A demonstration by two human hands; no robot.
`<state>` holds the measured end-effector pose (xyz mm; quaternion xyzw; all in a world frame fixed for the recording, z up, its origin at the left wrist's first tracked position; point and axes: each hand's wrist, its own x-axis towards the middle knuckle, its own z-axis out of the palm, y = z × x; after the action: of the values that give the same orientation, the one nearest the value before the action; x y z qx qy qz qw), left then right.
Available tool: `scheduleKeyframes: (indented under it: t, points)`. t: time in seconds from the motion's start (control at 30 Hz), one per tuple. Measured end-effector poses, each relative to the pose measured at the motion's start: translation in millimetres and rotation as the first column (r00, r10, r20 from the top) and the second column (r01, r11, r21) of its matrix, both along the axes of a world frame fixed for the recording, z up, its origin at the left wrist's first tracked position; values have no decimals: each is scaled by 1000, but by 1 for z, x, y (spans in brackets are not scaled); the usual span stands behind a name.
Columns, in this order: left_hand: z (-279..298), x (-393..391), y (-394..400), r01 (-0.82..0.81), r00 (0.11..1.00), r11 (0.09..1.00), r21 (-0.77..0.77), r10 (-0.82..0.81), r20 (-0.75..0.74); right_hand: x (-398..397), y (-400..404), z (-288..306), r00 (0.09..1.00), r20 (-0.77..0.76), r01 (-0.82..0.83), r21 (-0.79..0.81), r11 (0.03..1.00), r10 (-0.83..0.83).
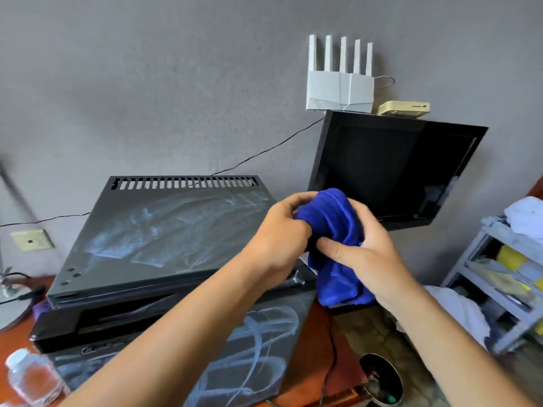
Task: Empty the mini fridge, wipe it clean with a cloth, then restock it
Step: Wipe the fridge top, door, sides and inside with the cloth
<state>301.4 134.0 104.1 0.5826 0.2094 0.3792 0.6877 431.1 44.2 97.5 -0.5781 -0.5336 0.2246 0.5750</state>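
A blue cloth (332, 227) is bunched between both hands above the right front corner of the black mini fridge (164, 230). My left hand (282, 230) grips the cloth's upper left part. My right hand (364, 254) holds it from the right, thumb pressed into the folds, and the cloth's loose end hangs below. The fridge top shows pale wet wipe streaks. Its door (249, 348) is shut and streaked too. A clear plastic water bottle (32, 380) stands on the wooden surface at the front left.
A dark TV screen (393, 171) hangs on the grey wall to the right, with a white router (338, 89) above it. A grey shelf rack (505, 277) with clutter stands at far right. A metal cup (382, 380) sits near the front edge.
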Motion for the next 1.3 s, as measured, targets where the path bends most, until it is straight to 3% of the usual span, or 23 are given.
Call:
scheduleKeyframes:
  t: [0.07,0.1,0.17,0.2,0.23,0.33,0.43,0.53,0.6,0.77,0.87,1.03,1.17,1.3]
  points:
    - [-8,-23,1,10,996,968,252,12,-84,10,7,0,997,66,-34,-11,999,35]
    - [-14,-38,3,15,980,889,457,76,-181,14,11,0,988,139,-59,-27,998,63]
    - [-35,-68,7,54,835,565,823,427,-348,19,22,-3,941,332,-45,-60,997,62]
    - [-45,-82,9,85,745,409,909,580,-330,21,29,-7,913,406,-19,-69,997,46]
    - [-55,-93,12,110,680,311,944,669,-300,22,37,-12,893,447,0,-96,995,43]
    - [-77,-113,19,146,560,200,969,790,-248,21,58,-27,829,545,19,-250,968,124]
    - [-83,-114,22,202,480,191,961,836,-267,10,64,-35,700,690,110,-356,928,182]
    - [-85,-110,22,196,441,194,961,858,-263,3,64,-43,511,854,204,-231,951,98]
    - [-86,-108,23,196,428,204,959,862,-271,5,71,-48,454,887,201,-194,960,84]
    - [-86,-110,22,186,448,237,954,843,-297,22,116,-34,538,825,167,-306,937,174]
    - [-85,-110,22,171,446,265,949,838,-315,32,175,-32,554,821,219,-301,928,136]
    - [-82,-110,21,144,443,296,944,834,-329,60,308,-36,677,735,313,-313,897,20]
    - [-83,-110,22,135,444,308,942,831,-336,61,368,-35,677,735,316,-322,893,25]
    - [-82,-109,22,125,445,301,945,835,-325,59,361,-41,676,736,327,-283,902,-14]
